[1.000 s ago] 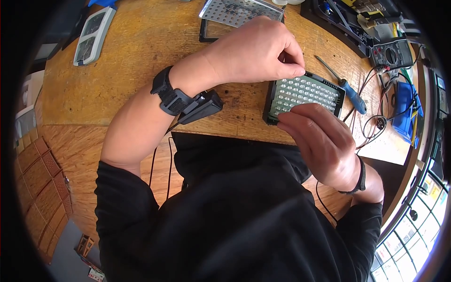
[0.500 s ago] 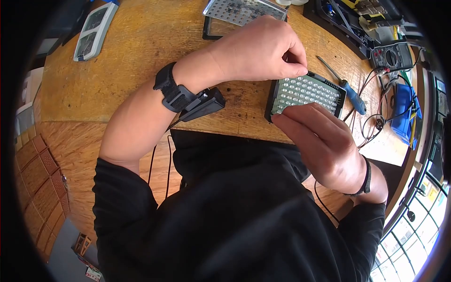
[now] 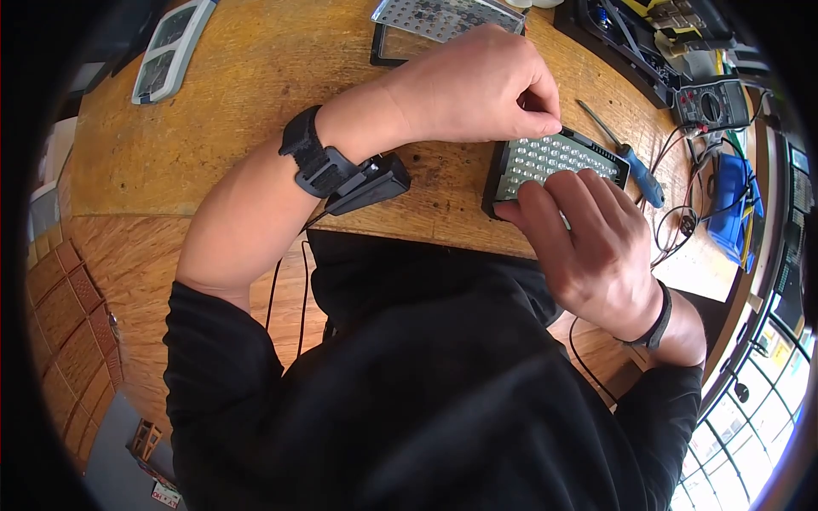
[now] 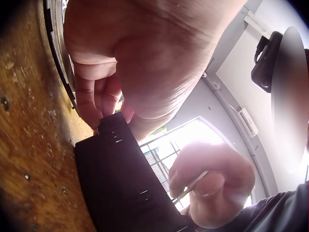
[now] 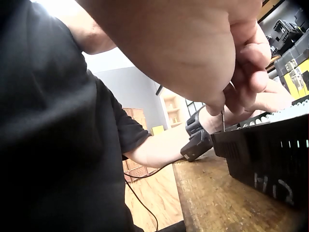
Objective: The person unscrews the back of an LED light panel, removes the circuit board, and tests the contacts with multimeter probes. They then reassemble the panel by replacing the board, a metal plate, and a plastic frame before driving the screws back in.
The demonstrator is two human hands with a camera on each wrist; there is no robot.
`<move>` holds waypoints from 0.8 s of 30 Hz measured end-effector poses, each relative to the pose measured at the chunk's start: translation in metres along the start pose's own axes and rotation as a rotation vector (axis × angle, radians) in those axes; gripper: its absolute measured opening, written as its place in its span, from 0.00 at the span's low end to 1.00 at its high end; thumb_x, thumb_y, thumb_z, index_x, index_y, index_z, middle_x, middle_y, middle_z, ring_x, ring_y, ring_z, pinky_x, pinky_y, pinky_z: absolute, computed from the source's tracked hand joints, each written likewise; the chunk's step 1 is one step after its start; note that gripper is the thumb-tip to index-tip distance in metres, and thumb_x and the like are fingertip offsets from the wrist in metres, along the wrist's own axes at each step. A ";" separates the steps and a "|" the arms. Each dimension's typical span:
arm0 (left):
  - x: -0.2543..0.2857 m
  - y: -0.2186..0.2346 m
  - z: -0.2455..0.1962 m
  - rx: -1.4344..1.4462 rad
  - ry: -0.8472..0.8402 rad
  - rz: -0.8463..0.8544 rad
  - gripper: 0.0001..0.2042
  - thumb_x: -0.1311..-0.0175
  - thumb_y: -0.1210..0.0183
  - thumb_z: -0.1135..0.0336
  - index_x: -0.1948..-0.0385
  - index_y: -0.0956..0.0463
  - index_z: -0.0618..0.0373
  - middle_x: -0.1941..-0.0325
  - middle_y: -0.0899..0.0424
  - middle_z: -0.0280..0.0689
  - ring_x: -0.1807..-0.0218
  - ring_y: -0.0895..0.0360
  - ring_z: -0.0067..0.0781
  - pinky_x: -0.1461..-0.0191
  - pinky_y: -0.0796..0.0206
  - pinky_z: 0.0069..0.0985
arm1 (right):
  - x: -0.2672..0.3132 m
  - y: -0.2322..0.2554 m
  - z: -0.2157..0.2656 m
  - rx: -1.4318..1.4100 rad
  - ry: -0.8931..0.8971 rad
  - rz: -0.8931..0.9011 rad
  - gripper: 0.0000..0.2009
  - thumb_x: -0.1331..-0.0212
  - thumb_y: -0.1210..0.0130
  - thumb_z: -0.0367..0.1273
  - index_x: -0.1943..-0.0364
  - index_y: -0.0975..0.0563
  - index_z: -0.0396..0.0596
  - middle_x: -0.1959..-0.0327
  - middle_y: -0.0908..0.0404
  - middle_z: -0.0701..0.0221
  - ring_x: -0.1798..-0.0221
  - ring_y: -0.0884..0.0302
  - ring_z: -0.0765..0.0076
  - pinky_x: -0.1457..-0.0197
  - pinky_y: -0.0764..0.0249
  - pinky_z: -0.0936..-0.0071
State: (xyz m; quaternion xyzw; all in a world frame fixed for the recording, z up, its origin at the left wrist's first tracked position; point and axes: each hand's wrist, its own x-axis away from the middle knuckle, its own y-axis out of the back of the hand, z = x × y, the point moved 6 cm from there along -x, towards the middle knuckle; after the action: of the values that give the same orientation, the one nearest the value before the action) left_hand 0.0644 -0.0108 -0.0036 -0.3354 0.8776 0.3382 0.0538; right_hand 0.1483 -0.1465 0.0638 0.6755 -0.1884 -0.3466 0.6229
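Note:
An LED light panel (image 3: 545, 160), rows of clear LEDs on a green board in a black housing (image 4: 120, 179), lies near the bench's front edge. My left hand (image 3: 481, 89) reaches across and pinches the housing's far edge between thumb and fingers. The right hand (image 3: 588, 247) is over the panel's near side, thumb at the near left corner. Between its fingers shows a thin, pale strip (image 4: 192, 185); I cannot tell what it is. In the right wrist view this strip points down at the housing corner, and chalky marks show on the side wall.
A blue-handled screwdriver (image 3: 643, 177) lies right of the panel. Beyond are tangled leads, a multimeter (image 3: 711, 102), a blue bin (image 3: 733, 200) and a black tray of parts (image 3: 613, 51). A perforated metal plate (image 3: 443, 19) rests behind the left hand; a grey-white case (image 3: 175, 51) sits far left.
My right hand's fingers have shifted and spread farther over the panel's near side, its thumb staying at the near left corner. The left hand keeps its hold on the far edge.

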 end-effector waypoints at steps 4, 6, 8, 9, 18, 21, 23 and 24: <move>0.000 0.000 0.000 -0.012 -0.012 -0.006 0.10 0.35 0.29 0.62 0.60 0.06 0.57 0.64 0.06 0.45 0.62 0.07 0.42 0.51 0.16 0.33 | -0.005 -0.002 0.002 -0.069 -0.016 0.092 0.10 0.42 0.32 0.28 0.69 0.25 0.44 0.71 0.33 0.71 0.70 0.28 0.68 0.69 0.28 0.69; 0.000 -0.001 0.001 -0.004 -0.013 0.002 0.10 0.35 0.29 0.62 0.60 0.06 0.58 0.64 0.06 0.45 0.62 0.07 0.42 0.52 0.16 0.33 | -0.009 0.001 0.004 -0.163 0.032 0.056 0.09 0.45 0.35 0.25 0.70 0.27 0.46 0.71 0.32 0.70 0.69 0.27 0.68 0.67 0.26 0.69; -0.001 -0.001 0.001 0.000 -0.015 0.000 0.10 0.35 0.29 0.62 0.60 0.06 0.58 0.64 0.06 0.45 0.62 0.07 0.42 0.52 0.16 0.33 | -0.010 0.004 0.004 -0.182 0.042 0.079 0.09 0.47 0.35 0.25 0.70 0.27 0.45 0.71 0.32 0.70 0.69 0.27 0.67 0.66 0.25 0.69; -0.001 -0.001 0.001 0.002 -0.017 -0.004 0.10 0.35 0.29 0.62 0.60 0.06 0.58 0.64 0.06 0.45 0.62 0.07 0.42 0.52 0.16 0.33 | -0.010 0.004 0.004 -0.200 0.052 0.102 0.09 0.48 0.36 0.25 0.69 0.26 0.45 0.71 0.32 0.69 0.68 0.26 0.67 0.66 0.24 0.68; -0.001 -0.001 0.000 0.009 -0.023 -0.001 0.10 0.35 0.29 0.63 0.60 0.06 0.58 0.65 0.06 0.46 0.63 0.07 0.43 0.52 0.16 0.33 | -0.009 -0.005 0.003 -0.129 0.086 0.007 0.08 0.47 0.37 0.26 0.68 0.26 0.45 0.72 0.32 0.71 0.69 0.27 0.68 0.67 0.27 0.68; -0.001 0.000 0.000 0.004 -0.012 -0.007 0.10 0.36 0.29 0.63 0.60 0.06 0.58 0.65 0.07 0.46 0.63 0.08 0.43 0.52 0.16 0.34 | -0.011 -0.010 0.004 0.019 0.108 -0.001 0.07 0.47 0.37 0.27 0.70 0.26 0.46 0.73 0.34 0.72 0.70 0.29 0.70 0.68 0.30 0.69; 0.000 0.000 0.000 0.002 -0.005 -0.001 0.10 0.36 0.29 0.63 0.60 0.06 0.58 0.65 0.07 0.46 0.63 0.08 0.43 0.52 0.16 0.34 | -0.011 -0.010 0.005 0.055 0.111 0.010 0.07 0.48 0.37 0.27 0.71 0.26 0.46 0.74 0.36 0.73 0.70 0.30 0.71 0.69 0.31 0.70; -0.001 0.000 0.000 0.000 0.000 0.006 0.11 0.36 0.29 0.62 0.60 0.06 0.58 0.65 0.07 0.46 0.63 0.08 0.43 0.52 0.16 0.34 | -0.010 -0.010 0.006 0.093 0.115 0.019 0.07 0.48 0.37 0.27 0.72 0.27 0.47 0.74 0.37 0.73 0.71 0.31 0.72 0.69 0.33 0.70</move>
State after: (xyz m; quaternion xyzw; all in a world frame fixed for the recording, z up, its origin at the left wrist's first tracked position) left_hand 0.0651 -0.0107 -0.0035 -0.3331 0.8785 0.3385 0.0527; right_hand 0.1353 -0.1419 0.0564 0.7206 -0.1748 -0.2922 0.6040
